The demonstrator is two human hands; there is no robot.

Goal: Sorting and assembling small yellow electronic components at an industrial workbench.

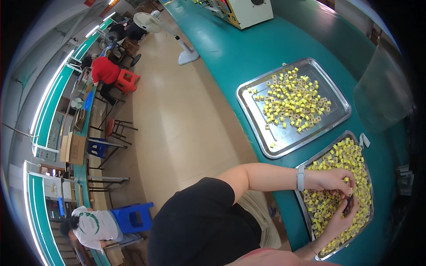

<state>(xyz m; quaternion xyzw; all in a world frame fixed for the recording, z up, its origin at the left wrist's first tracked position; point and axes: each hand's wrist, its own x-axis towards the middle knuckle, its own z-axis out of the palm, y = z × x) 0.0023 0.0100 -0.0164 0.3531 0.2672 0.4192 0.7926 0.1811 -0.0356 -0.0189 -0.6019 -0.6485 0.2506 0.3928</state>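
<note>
Small yellow-taped components (330,204) fill the near metal tray (306,210) at lower right of the frame, spread in a loose heap across its floor – no common long axis, each piece lies its own way. Both hands sit inside this tray. Left hand (335,179), grey band at the wrist, is curled over the heap from the upper side; right hand (341,217) comes up from the lower edge, fingers bent toward the left. Fingertips of the two nearly meet over something dark and small – which hand pinches it, cannot tell. Second metal tray (250,95), upper centre-right, holds a thinner scatter of the same parts, well apart from both hands; left hand is the nearer. Both trays rest on the teal bench (248,48)
</note>
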